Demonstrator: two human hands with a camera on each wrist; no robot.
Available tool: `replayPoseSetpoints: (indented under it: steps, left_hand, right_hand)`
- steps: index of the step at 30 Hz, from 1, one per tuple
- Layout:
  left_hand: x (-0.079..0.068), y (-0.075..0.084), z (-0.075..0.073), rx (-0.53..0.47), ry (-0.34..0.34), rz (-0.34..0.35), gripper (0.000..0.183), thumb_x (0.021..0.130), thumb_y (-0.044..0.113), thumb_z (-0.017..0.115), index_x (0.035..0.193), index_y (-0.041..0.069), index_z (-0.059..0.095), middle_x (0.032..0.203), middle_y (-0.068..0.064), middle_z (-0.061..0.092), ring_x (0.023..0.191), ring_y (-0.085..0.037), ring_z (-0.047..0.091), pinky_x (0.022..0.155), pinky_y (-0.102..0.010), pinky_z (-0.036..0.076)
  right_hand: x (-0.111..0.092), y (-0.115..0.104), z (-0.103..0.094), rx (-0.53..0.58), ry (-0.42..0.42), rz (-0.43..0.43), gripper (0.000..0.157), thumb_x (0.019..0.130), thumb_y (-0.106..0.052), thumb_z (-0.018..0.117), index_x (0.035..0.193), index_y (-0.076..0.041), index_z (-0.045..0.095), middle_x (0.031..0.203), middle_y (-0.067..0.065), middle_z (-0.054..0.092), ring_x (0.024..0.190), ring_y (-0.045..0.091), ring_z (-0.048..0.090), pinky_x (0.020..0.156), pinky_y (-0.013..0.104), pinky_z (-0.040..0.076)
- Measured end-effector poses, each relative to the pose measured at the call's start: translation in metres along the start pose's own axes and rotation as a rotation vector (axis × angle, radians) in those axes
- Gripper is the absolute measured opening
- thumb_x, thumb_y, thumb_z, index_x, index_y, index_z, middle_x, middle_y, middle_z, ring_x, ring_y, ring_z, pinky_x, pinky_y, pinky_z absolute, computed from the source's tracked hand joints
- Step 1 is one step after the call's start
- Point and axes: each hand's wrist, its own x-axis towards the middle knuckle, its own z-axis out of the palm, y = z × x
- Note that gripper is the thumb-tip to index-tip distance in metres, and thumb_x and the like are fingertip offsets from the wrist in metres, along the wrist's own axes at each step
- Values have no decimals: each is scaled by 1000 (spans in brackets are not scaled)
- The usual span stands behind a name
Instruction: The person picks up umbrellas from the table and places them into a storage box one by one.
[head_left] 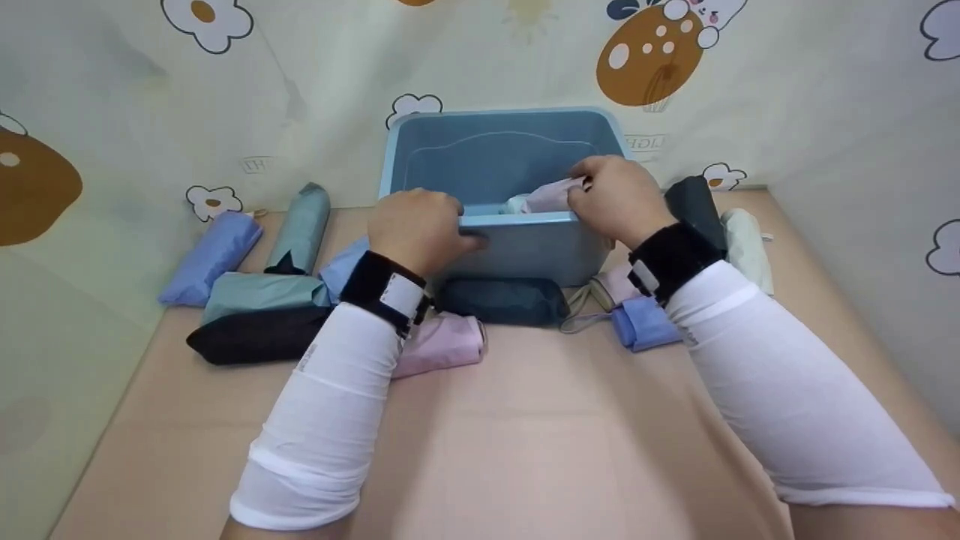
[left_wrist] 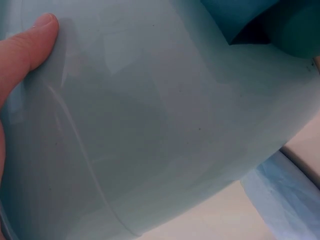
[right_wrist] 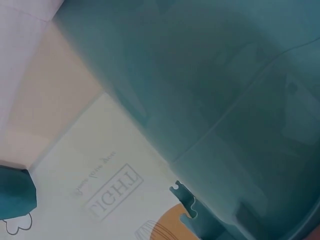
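A blue plastic storage bin [head_left: 517,244] stands at the back of the table. My left hand [head_left: 416,229] grips its front rim near the left corner; the thumb [left_wrist: 37,42] lies along the outer wall in the left wrist view. At the front right corner my right hand [head_left: 619,196] reaches over the rim and pinches the end of a lilac folded umbrella [head_left: 551,196] inside the bin. Beside that umbrella a pale mint piece [head_left: 517,203] shows. The front wall hides most of the bin's floor.
Folded umbrellas surround the bin: a periwinkle one [head_left: 214,259], a teal one [head_left: 301,229] and a black one [head_left: 255,335] to the left. A dark navy one [head_left: 502,301] and a pink one [head_left: 446,345] lie in front. A white one [head_left: 748,247] is at right. Patterned cloth [head_left: 315,82] hangs behind.
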Motion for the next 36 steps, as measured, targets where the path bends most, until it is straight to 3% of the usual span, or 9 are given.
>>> replayPoseSetpoints:
  steps: [16, 25, 32, 36]
  left_hand:
    - [-1, 0, 1, 19, -1, -1, 51, 90, 64, 71, 98, 14, 78, 95, -7, 77, 86, -30, 69, 76, -50, 57]
    - [-1, 0, 2, 13, 17, -9, 48, 90, 62, 71, 98, 14, 78, 94, -6, 77, 83, -28, 67, 74, -48, 57]
    - [-2, 1, 1, 10, 16, -8, 49, 90, 62, 72, 97, 13, 77, 88, -5, 74, 78, -25, 65, 69, -46, 55]
    - [-2, 1, 2, 6, 18, -7, 48, 90, 61, 72, 95, 13, 76, 83, -4, 71, 75, -24, 63, 67, -45, 54]
  right_hand:
    - [-1, 3, 3, -1, 58, -39, 40, 101, -21, 54, 134, -4, 70, 128, 19, 73, 122, 38, 65, 102, 55, 50]
    - [-2, 0, 2, 1, 39, -11, 40, 102, -23, 54, 135, -4, 68, 131, 18, 72, 122, 35, 64, 103, 54, 51]
    - [-4, -1, 2, 11, 37, 15, 41, 103, -24, 53, 137, -6, 68, 129, 16, 72, 115, 34, 65, 94, 51, 54]
    - [-4, -1, 3, 12, 38, 21, 41, 103, -24, 52, 137, -6, 67, 132, 16, 71, 117, 34, 64, 96, 52, 54]
